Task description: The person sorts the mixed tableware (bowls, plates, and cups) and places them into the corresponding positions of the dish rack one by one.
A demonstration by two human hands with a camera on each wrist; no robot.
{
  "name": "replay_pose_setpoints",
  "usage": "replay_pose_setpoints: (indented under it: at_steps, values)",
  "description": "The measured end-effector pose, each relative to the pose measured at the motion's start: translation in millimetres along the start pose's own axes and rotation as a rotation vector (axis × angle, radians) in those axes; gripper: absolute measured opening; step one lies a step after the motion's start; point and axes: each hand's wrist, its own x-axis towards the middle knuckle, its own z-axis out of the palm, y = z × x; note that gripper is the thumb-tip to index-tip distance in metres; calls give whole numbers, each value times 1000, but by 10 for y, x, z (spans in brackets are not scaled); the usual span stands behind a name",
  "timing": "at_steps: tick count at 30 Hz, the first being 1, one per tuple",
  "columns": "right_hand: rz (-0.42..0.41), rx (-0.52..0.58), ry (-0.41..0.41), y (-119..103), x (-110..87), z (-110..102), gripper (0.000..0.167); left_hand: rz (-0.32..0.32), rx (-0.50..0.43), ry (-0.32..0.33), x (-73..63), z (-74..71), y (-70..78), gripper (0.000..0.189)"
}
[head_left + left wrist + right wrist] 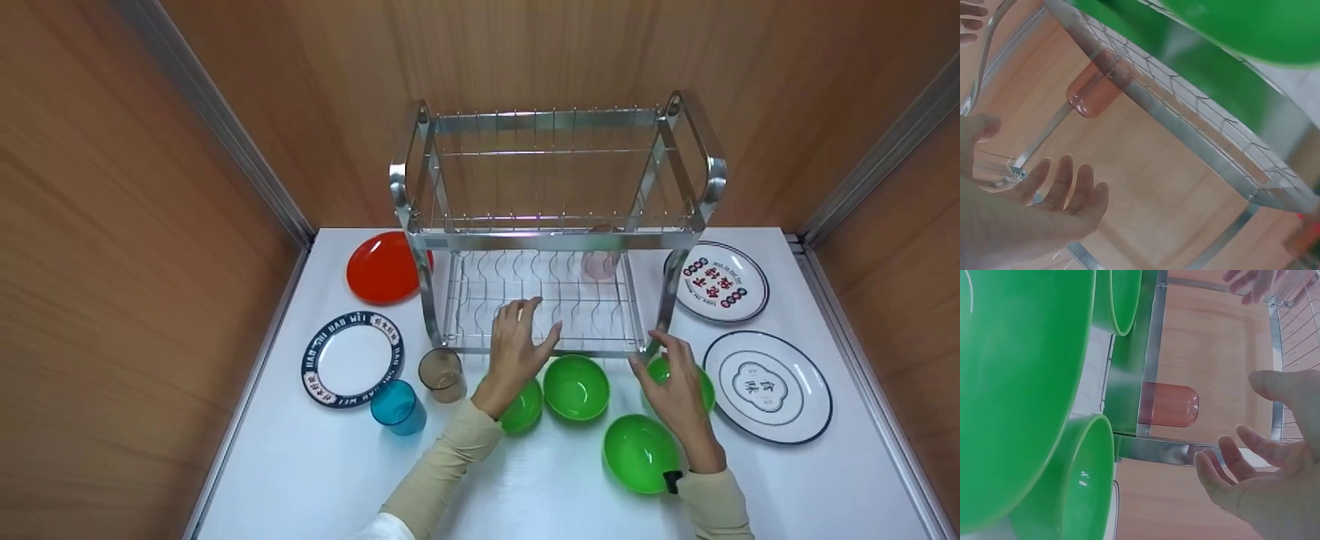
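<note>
A two-tier metal dish rack (pixel 525 241) stands at the back of the white table. My left hand (pixel 516 352) hovers before its lower tier, fingers spread, holding nothing. At the rack's front right corner is my right hand (pixel 679 390), its fingers loosely bent and nothing in its grasp; whether it touches the frame I cannot tell. A pink cup (pixel 1171 405) stands upside down in the lower tier, at the right. Green bowls sit in front: one (pixel 577 388) between the hands, one (pixel 525 409) partly behind the left hand, another (pixel 703 382) partly behind the right, a fourth (pixel 637 454) nearer.
To the left are a red plate (pixel 381 270), a dark-rimmed white plate (pixel 352 360), a brown cup (pixel 442 379) and a blue cup (pixel 401 411). Two patterned white plates lie at right, one farther back (pixel 739 277) and one nearer (pixel 802 390). Wooden panels (pixel 540 60) enclose the table.
</note>
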Motion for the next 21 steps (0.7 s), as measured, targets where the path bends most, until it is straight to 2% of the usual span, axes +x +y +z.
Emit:
replay_pose_setpoints:
  at_steps: [6, 13, 18, 21]
  values:
    - [-27, 21, -45, -27, -47, 58, 57, -17, 54, 75, -201, -144, -148, 44]
    - [-54, 46, -76, -94, -101, 149, 59, -89, 99, 76, -391, -305, -262, 45]
    - [-37, 60, -125, -151, -144, 219, 60, -119, 107, 89, -497, -395, -332, 46]
    - [-61, 75, -150, -189, -164, 262, 61, -153, 122, 99, -541, -450, -375, 48]
